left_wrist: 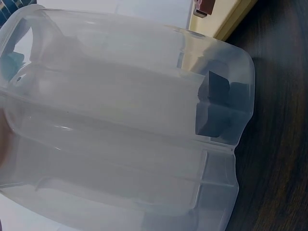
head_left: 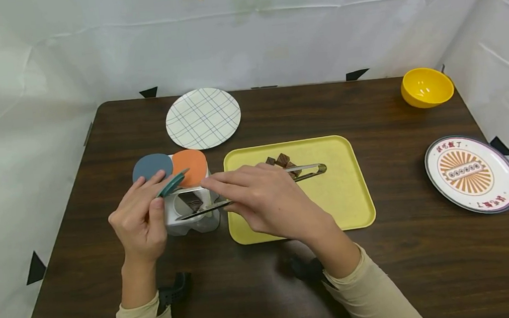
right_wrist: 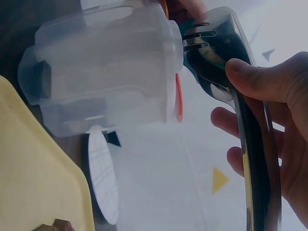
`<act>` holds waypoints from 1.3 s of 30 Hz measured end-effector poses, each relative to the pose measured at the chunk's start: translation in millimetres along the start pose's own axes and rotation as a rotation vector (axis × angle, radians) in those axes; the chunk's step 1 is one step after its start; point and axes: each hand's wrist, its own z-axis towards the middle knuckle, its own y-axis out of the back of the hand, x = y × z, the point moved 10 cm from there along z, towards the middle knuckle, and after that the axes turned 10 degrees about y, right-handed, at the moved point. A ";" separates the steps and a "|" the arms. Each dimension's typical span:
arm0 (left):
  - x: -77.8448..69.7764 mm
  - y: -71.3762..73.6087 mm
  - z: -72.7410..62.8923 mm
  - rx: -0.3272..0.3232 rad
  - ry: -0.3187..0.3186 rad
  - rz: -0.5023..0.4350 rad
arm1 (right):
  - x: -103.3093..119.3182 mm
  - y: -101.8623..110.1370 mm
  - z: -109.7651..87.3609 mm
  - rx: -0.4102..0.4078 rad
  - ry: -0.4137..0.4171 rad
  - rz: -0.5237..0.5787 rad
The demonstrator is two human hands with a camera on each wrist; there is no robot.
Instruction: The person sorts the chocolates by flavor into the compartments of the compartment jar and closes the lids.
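Note:
My left hand [head_left: 140,219] pinches a teal lid [head_left: 172,183] between thumb and fingers, tilted up over a clear container [head_left: 203,223] with several compartments. Metal tongs [head_left: 307,170] lie in my right hand [head_left: 269,198], thumb on one arm and fingers around the other. Their fork and spoon ends [right_wrist: 199,43] are at the opening under the raised lid. A brown cube [head_left: 190,201] shows in that opening. Through the clear wall, dark cubes [left_wrist: 214,106] rest at the bottom of one compartment. Blue-grey [head_left: 152,166] and orange lids [head_left: 191,165] cover other compartments.
A yellow tray [head_left: 340,202] to the right of the container bears several brown cubes [head_left: 283,159]. Behind stands a checked plate [head_left: 203,118]. At the far right are a yellow bowl [head_left: 427,88] and a printed plate [head_left: 473,174]. White sheeting surrounds the dark table [head_left: 266,289].

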 end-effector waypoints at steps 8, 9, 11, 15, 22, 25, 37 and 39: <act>1.8 -0.7 0.0 0.001 0.011 0.024 | 0.5 -3.9 4.2 0.029 -0.002 -0.018; 1.9 -0.8 0.0 0.001 0.011 0.027 | 0.7 -4.3 4.4 0.034 -0.001 -0.022; 1.8 -0.7 0.0 0.000 0.010 0.027 | 0.9 -5.0 4.5 0.041 -0.001 -0.028; 1.8 -0.6 0.2 -0.003 0.009 0.026 | 0.9 -4.7 4.7 0.037 -0.003 -0.031; 1.9 0.1 0.3 -0.011 0.012 0.021 | 0.6 -5.4 3.6 0.036 -0.006 -0.026; 2.9 0.1 -0.1 -0.009 0.015 0.021 | 0.2 -6.0 3.5 0.041 -0.009 -0.020; -14.8 1.0 6.9 -0.038 0.006 0.003 | -2.7 -3.6 -0.4 0.035 -0.013 -0.001; -16.8 1.2 7.5 -0.041 0.005 0.001 | -4.1 -2.1 -2.4 0.029 -0.016 0.007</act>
